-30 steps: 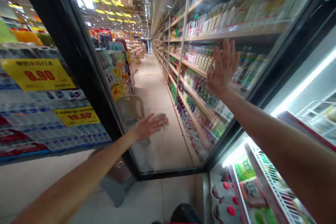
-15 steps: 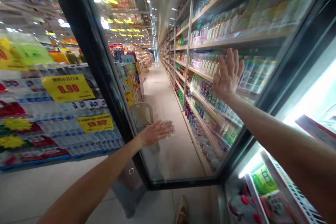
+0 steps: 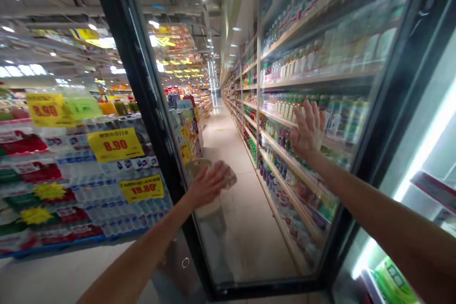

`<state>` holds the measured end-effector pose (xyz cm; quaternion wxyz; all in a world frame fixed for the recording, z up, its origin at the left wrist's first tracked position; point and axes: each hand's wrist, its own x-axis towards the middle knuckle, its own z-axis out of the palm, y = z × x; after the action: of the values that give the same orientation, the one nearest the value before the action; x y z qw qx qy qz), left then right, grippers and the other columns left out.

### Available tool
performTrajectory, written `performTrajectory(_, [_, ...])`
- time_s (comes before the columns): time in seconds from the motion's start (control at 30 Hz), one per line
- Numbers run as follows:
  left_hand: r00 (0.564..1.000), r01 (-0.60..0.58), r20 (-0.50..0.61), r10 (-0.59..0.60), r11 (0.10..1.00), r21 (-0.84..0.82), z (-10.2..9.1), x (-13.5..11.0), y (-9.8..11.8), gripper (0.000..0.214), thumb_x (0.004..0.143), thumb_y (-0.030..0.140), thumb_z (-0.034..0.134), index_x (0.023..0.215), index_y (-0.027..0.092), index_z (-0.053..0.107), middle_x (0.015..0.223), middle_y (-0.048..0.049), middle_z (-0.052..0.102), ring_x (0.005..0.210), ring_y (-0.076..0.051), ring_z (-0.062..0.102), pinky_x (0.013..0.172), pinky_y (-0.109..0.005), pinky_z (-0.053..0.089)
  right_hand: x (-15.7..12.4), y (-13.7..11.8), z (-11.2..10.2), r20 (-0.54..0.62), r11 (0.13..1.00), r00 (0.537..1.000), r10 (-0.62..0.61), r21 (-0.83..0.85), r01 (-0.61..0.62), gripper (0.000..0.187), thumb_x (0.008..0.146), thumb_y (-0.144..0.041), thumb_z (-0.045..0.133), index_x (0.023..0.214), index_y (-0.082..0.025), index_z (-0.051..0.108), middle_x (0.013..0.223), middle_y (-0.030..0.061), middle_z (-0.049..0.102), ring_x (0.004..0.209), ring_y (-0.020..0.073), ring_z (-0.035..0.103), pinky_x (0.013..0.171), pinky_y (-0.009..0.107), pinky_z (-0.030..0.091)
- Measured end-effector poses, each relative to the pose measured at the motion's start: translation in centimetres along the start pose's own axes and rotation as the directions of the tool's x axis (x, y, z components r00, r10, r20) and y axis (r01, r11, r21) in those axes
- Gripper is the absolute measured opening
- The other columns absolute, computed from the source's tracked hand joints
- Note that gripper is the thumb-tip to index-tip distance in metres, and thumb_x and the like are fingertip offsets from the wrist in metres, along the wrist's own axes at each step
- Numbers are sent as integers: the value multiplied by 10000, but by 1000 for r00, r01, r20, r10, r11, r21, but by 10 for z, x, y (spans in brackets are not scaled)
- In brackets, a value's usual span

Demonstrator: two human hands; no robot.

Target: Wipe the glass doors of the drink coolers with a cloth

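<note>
A glass cooler door [image 3: 245, 228] in a black frame stands swung out in front of me. My right hand [image 3: 309, 130] is raised against its pane, fingers spread, holding nothing visible. Lower and to the left, my left hand [image 3: 206, 185] is stretched out flat at the same pane, just inside the left frame bar [image 3: 142, 76]. A blurred greyish shape sits by the left fingertips; whether it is a reflection or a thin cloth, I cannot tell.
To the right is the lit cooler interior with a green package [image 3: 394, 280]. Drink shelves [image 3: 281, 118] show in the glass along a pale aisle floor [image 3: 245, 194]. Stacked bottle packs with yellow price signs [image 3: 116, 145] stand left. A pale stool-like object [image 3: 208, 209] shows through the pane.
My view has tilted upward, so the scene sits lower in the picture. My left hand has turned, its fingers now angled further up along the glass. The right hand stays at the pane.
</note>
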<state>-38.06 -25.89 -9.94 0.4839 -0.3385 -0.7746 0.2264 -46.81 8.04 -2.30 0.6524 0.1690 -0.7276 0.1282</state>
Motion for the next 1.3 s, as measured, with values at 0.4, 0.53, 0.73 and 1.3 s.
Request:
performTrajectory(0.4, [971,-231,71,230,973,11,-2,19,22,460,837,333,492,1296,308,469,1477,41,321,1420,-191,45,1162,-434,-45,-3,6,-2,-52,998,997,-61,25,63,516,883,-298,329,1384,-181,370,1443,134,366,1392,244,205,1106,519,164])
performTrajectory(0.53, [960,264,-123,-254,961,79,-33,50,-38,539,828,365,509,1349,271,410,1488,-57,298,1418,-249,43,1144,-504,-4,-3,6,-4,-84,996,992,-94,-9,93,499,888,-286,331,1370,-164,378,1441,144,365,1398,221,184,1115,478,157])
performTrajectory(0.73, [982,176,-90,-168,981,84,-33,45,-24,536,814,316,524,1338,252,426,1492,-56,294,1415,-280,42,1143,-494,55,-3,4,-5,-83,995,992,-96,-12,95,483,890,-278,332,1352,-149,394,1436,155,368,1400,213,173,1115,468,150])
performTrajectory(1.3, [968,-244,-51,247,968,52,-26,62,8,465,794,317,518,1256,270,498,1470,11,343,1423,-225,16,1157,-456,4,-3,3,-7,-115,996,989,-92,-18,91,480,888,-282,334,1343,-151,407,1414,162,401,1389,230,219,1111,462,171])
